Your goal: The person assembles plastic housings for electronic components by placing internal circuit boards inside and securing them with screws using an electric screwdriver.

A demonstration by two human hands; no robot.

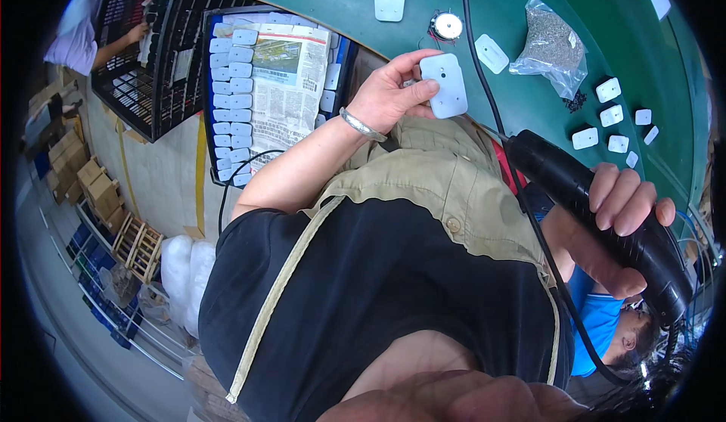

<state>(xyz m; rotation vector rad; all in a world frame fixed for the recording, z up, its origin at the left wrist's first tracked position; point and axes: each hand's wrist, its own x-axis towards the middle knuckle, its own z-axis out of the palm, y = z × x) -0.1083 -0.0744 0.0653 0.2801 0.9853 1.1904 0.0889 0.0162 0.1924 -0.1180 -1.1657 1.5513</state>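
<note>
My left hand (393, 93), with a bracelet at the wrist, pinches a pale rounded plastic cover (448, 98) by its edge, thumb on its face. Small dark holes show in the cover. My right hand (616, 221) is wrapped round a black electric screwdriver (556, 166), whose thin bit points toward the cover without touching it. A black cable (478, 63) hangs across the view beside the cover. Beyond my left hand, a round white part with wires (446, 26) lies on the green bench (344, 17). Another pale cover (491, 53) rests to its right.
A clear bag of small dark screws (548, 40) lies on the bench, a loose pile (576, 102) beside it. Several small white blocks (611, 115) sit at the right. Left, a crate (206, 89) holds rows of covers and newspaper (295, 82). Other people work at both sides.
</note>
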